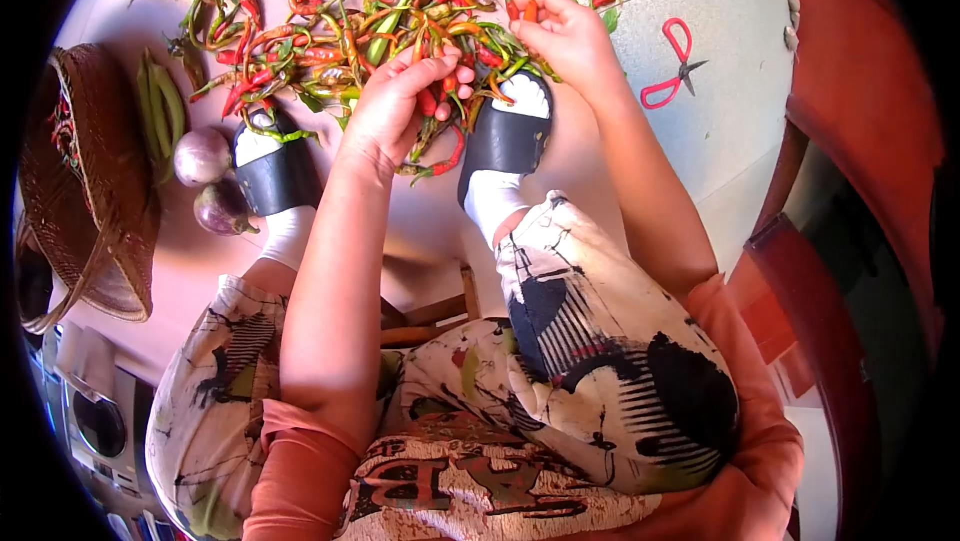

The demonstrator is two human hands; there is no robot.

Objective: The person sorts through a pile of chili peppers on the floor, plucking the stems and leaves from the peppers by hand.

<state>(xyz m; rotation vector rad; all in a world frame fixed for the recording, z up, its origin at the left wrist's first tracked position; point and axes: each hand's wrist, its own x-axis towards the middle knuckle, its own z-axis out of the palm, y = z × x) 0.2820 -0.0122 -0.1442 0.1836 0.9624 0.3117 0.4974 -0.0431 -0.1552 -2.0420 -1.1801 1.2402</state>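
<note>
Red, orange and green chili peppers (310,56) lie in a wide heap on the floor around my feet. My left hand (408,91) is closed around a few chili peppers (428,101), their tips sticking out between the fingers. To its right, my right hand (565,39) pinches a small red-orange chili pepper (530,11) between thumb and fingers, just above the heap's right edge. A pair of red-handled scissors (684,69) rests on the floor right of my right hand, with its blades apart.
A brown woven basket (85,181) stands at the left. Beside it are long green pods (160,106) and two round purple eggplants (203,157). My feet wear black sandals (505,136) over white socks. A dark red wooden piece of furniture (815,321) borders the right side.
</note>
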